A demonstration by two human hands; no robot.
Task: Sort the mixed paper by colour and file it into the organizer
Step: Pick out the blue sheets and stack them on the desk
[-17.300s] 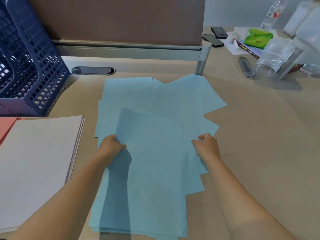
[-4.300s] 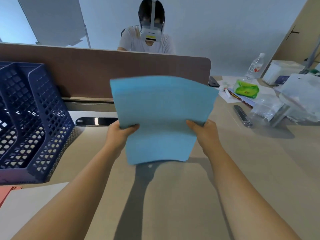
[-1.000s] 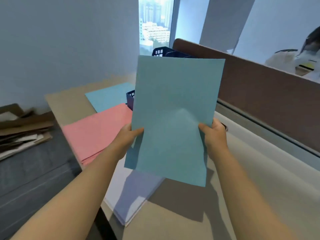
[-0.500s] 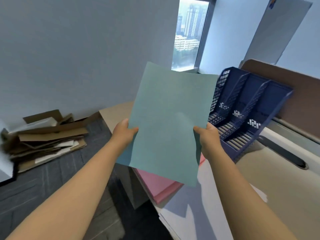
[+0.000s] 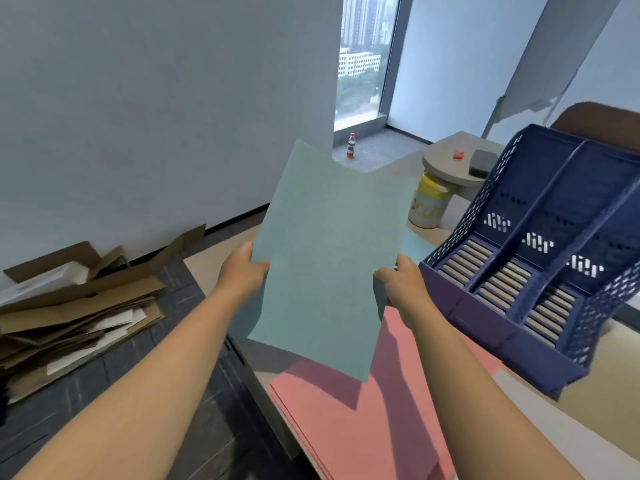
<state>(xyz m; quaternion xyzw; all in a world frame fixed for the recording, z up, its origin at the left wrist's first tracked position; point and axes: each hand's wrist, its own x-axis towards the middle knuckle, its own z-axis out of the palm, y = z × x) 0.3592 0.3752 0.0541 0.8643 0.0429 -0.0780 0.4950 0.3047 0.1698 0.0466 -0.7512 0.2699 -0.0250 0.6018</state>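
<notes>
Both grips pinch the blue stack [image 5: 329,258] by its side edges, left hand [image 5: 242,271] and right hand [image 5: 401,285], upright above the pink pile [image 5: 363,417], left of the organizer [image 5: 540,271]. Risk: loose sheets fan or catch a divider on insertion.

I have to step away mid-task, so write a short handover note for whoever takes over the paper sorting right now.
Left hand grips the left edge of the blue paper stack; right hand grips its right edge. The stack is held upright in the air, above the desk edge and to the left of the organizer.
The pink paper stack lies flat on the desk below the hands. A corner of white paper shows to its right.
Done: blue and pink are each gathered by colour.
Left: all three organizer slots look empty; file the blue stack, then pink and white.
</notes>
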